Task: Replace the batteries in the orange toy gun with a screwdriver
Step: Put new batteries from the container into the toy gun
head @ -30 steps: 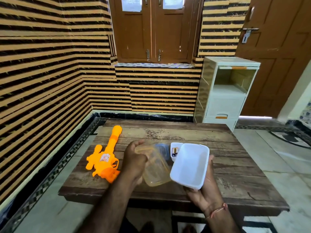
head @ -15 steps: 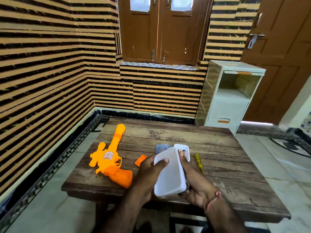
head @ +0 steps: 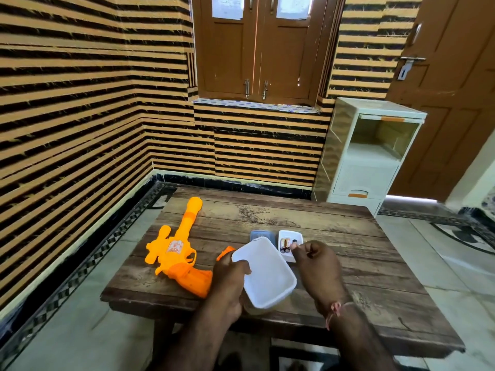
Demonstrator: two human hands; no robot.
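The orange toy gun lies on the left of the wooden table, barrel pointing away from me. A small orange cover piece lies beside its grip. My left hand grips the near left edge of a white plastic container, with a translucent tub showing under it. My right hand hovers with loosely curled fingers, its thumb at a small white tray that holds batteries. No screwdriver shows.
A small blue-grey box sits just behind the white container. A white plastic drawer cabinet stands beyond the table's far right corner, next to a brown door. Striped walls close in on the left and behind.
My right hand let go of the white container and moved right to the battery tray. The left hand keeps the container, now tilted flatter over the tub. The screwdriver is now hidden.
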